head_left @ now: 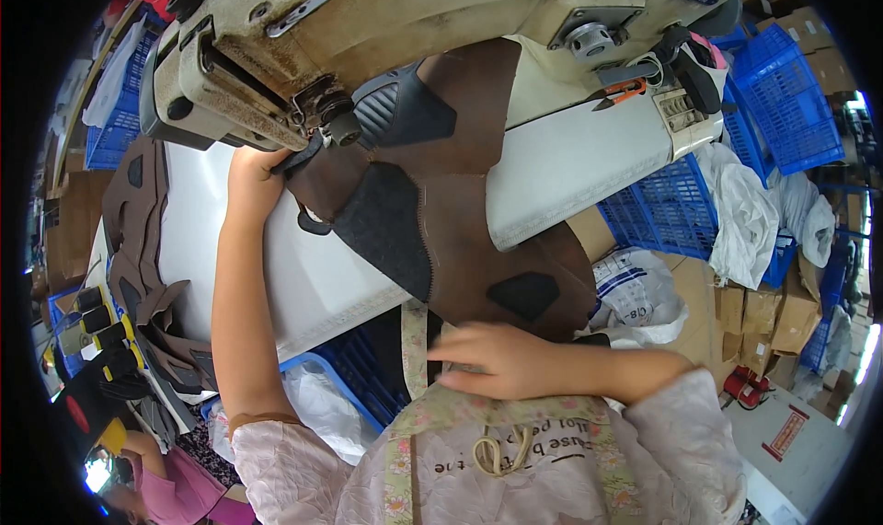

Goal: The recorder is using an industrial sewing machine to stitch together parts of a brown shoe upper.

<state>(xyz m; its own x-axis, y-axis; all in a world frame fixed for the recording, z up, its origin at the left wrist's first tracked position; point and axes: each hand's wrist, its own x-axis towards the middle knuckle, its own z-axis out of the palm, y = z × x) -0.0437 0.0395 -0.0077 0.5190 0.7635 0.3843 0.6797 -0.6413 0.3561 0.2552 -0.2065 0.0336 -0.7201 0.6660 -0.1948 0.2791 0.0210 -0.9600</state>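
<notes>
A large brown leather-like piece (460,240) with black patches stitched onto it lies under the sewing machine (239,74) and drapes over the table's near edge. My left hand (254,173) is beside the needle area, at the black-edged left border of the piece. The machine head hides most of its fingers, so their grip does not show. My right hand (492,359) is slightly blurred in front of my apron, just below the hanging part of the brown piece. Its fingers are stretched out and apart, with nothing in them.
Stacked brown pieces (138,221) lie along the table's left edge. Orange-handled snips (624,92) rest against the machine at the right. Blue crates (662,207), white bags (736,221) and cartons (768,309) stand to the right. Another person (179,474) sits at the lower left.
</notes>
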